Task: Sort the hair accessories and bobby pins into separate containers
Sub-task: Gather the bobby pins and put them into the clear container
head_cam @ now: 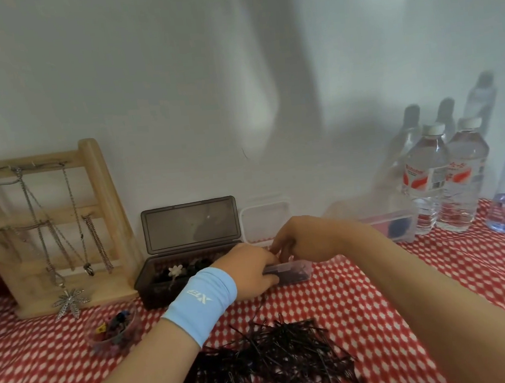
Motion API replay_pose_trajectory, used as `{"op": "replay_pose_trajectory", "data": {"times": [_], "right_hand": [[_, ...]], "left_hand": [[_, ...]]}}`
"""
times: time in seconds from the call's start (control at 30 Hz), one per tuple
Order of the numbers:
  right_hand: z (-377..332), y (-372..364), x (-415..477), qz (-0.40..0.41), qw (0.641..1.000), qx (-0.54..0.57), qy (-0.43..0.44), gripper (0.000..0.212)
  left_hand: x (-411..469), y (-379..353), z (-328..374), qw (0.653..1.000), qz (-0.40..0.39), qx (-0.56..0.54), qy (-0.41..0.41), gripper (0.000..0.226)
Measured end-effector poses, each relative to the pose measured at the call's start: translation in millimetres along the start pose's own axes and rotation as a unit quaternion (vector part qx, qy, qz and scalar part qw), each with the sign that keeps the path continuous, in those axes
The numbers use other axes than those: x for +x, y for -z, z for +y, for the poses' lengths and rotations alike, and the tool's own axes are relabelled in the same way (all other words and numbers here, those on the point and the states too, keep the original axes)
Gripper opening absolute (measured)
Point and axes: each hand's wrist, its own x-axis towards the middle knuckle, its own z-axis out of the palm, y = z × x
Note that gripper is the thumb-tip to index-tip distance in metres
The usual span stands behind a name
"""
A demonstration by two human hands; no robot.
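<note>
A big heap of black bobby pins point(280, 361) lies on the red-and-white cloth near me. Behind it sits a small clear box point(296, 272) with dark pins inside. My left hand point(249, 270), with a blue wristband, grips that box at its left end. My right hand point(302, 239) hovers over the box with fingers curled down at its top edge; what the fingertips hold is hidden. A dark smoky box point(161, 280) with its lid raised holds hair accessories, including a white flower. A small clear cup point(113, 331) holds coloured clips.
A wooden jewellery stand point(63, 228) with chains stands at the left against the wall. A clear lid point(265, 221) leans behind the boxes. Another clear container point(393, 224) and several water bottles point(429, 180) stand at the right.
</note>
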Motion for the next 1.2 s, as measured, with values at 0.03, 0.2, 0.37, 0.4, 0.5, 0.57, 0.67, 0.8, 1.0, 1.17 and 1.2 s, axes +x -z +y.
{"op": "replay_pose_trajectory", "data": {"times": [0.03,0.2,0.37,0.4,0.5,0.57,0.67,0.8,1.0,1.17,1.2], "right_hand": [[0,0,-2,0.021,1.000,0.008,-0.005,0.051],[-22,9,-19,0.117,0.993,0.023,-0.009,0.038],[-59,-6,-45,0.016,1.000,-0.004,-0.006,0.024],[-63,-11,-49,-0.035,0.999,-0.014,-0.025,0.030],[-71,-25,-61,-0.155,0.980,-0.085,-0.087,0.075],[-74,-35,-66,-0.174,0.973,-0.109,-0.105,0.093],[-76,-43,-69,-0.142,0.980,-0.097,-0.104,0.089],[-77,-46,-71,-0.124,0.985,-0.087,-0.088,0.069],[-83,-59,-74,-0.104,0.992,-0.059,-0.052,0.071],[-83,-60,-80,-0.104,0.993,-0.028,-0.045,0.047],[-85,-63,-81,-0.103,0.993,-0.027,-0.048,0.045]], "left_hand": [[-1,1,-1,1.000,0.005,-0.027,0.004,0.032],[-25,11,-7,0.984,0.128,-0.123,-0.009,0.032],[-69,13,-7,0.983,0.122,-0.136,-0.019,0.015],[-75,10,-6,0.987,0.087,-0.135,-0.012,0.024],[-90,-2,-4,0.996,-0.044,-0.081,0.021,0.079],[-95,-11,0,0.994,-0.092,-0.042,0.035,0.094],[-100,-11,1,0.997,-0.061,-0.050,0.024,0.072],[-107,-3,0,0.996,-0.069,-0.059,0.027,0.047],[-109,-4,-4,0.992,-0.065,-0.101,0.027,0.047],[-113,-6,-4,0.990,-0.065,-0.122,0.030,0.049],[-113,-6,-3,0.990,-0.064,-0.122,0.031,0.049]]}}
